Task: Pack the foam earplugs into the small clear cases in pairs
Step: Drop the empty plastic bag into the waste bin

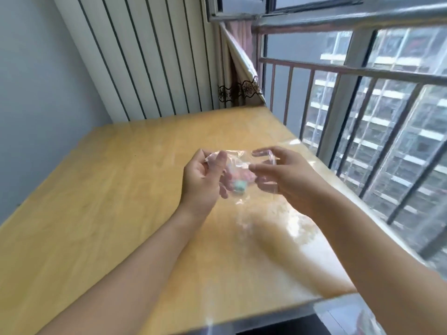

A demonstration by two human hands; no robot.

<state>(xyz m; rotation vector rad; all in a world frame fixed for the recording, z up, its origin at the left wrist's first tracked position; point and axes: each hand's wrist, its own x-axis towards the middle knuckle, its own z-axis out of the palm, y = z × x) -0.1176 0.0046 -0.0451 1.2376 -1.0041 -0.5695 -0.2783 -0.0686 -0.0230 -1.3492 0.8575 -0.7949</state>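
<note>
Bag (238,175) of earplugs (239,186) pinched between both hands.

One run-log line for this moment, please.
both hands: left hand, right hand hold clear plastic bag | contents: pastel foam earplugs | above wooden table

so count: 2 bare hands, left hand (202,180) + right hand (287,175). 1 crinkly clear plastic bag (238,165) between them. Inside, 1 teal foam earplug (239,186) and some pink foam earplugs (244,175), too blurry to count tbh. 1 glossy yellow wooden table (121,189).
</note>
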